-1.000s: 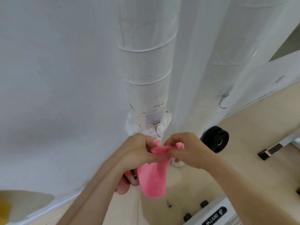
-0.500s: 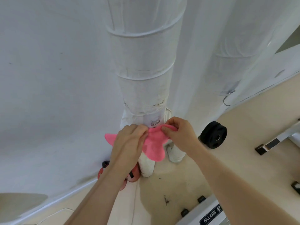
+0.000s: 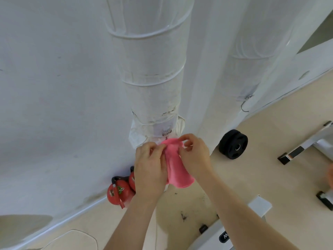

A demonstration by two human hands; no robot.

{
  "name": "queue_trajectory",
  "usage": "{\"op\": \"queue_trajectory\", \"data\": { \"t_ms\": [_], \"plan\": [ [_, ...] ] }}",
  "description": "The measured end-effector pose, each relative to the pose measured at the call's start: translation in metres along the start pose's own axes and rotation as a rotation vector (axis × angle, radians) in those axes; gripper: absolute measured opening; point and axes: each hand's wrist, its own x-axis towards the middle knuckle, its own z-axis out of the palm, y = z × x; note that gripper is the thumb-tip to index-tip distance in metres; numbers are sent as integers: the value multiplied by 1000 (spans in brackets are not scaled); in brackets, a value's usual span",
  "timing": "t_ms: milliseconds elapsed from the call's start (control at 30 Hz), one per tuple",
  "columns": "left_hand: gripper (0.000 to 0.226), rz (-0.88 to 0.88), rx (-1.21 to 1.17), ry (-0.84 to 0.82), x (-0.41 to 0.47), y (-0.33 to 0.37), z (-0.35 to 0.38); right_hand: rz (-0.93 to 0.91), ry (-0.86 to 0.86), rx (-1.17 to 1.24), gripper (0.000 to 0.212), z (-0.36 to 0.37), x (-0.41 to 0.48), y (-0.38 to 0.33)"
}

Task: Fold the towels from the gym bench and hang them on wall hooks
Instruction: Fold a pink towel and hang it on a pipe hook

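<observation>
A small pink towel (image 3: 177, 168) hangs between my two hands, just below a metal clip hook (image 3: 166, 132) at the bottom of a white wrapped pipe (image 3: 151, 73). My left hand (image 3: 150, 166) pinches the towel's upper left edge. At the top right edge, my right hand (image 3: 195, 156) pinches the cloth with thumb and forefinger. The towel's top edge almost touches the hook; whether it is caught on it is hidden. A second wire hook (image 3: 245, 105) hangs from the other wrapped pipe (image 3: 252, 51) to the right.
Two red fire extinguishers (image 3: 119, 191) stand on the floor by the white wall (image 3: 54, 87). A black weight plate (image 3: 233, 146) leans at the pipe's right. The gym bench frame (image 3: 304, 147) stands at the right, and a white machine base (image 3: 225, 237) lies at the bottom.
The towel's left corner, which stuck out past my left hand, is now gathered between the hands. The cloth hangs longer, and both hands sit just under the clip hook.
</observation>
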Motion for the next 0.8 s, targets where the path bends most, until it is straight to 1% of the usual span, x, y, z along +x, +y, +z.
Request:
{"op": "queue_trajectory", "data": {
  "t_ms": [100, 167, 234, 300, 400, 467, 534, 567, 634, 701, 801],
  "plan": [
    [29, -81, -193, -91, -6, 13, -2, -67, -107, 13, 14, 3, -20, -11],
    [34, -179, -343, -116, -8, 23, -4, -154, -119, -106, 20, 9, -26, -11],
    [44, -265, -449, -148, -8, 26, -9, -238, -133, -256, 24, 13, -26, -11],
    [42, -303, -495, -236, -3, 24, -16, -285, -167, -407, 27, 13, -23, -13],
    [38, -303, -356, -389, 10, 20, -25, -246, -257, -604, 31, 6, -22, -19],
    [38, -288, -241, -418, 15, 22, -33, -213, -302, -664, 35, -1, -24, -23],
    [40, -205, -185, -378, 15, 24, -42, -195, -281, -628, 38, -10, -29, -25],
    [42, -129, -109, -402, 15, 25, -44, -180, -254, -589, 39, -15, -32, -25],
    [49, 7, 166, -521, 17, 31, -41, -176, -197, -531, 37, -25, -44, -25],
    [50, -7, 352, -593, 21, 38, -35, -197, -191, -506, 37, -32, -58, -26],
    [44, 33, 445, -569, 23, 45, -29, -189, -252, -475, 35, -43, -81, -27]
  ]
}}
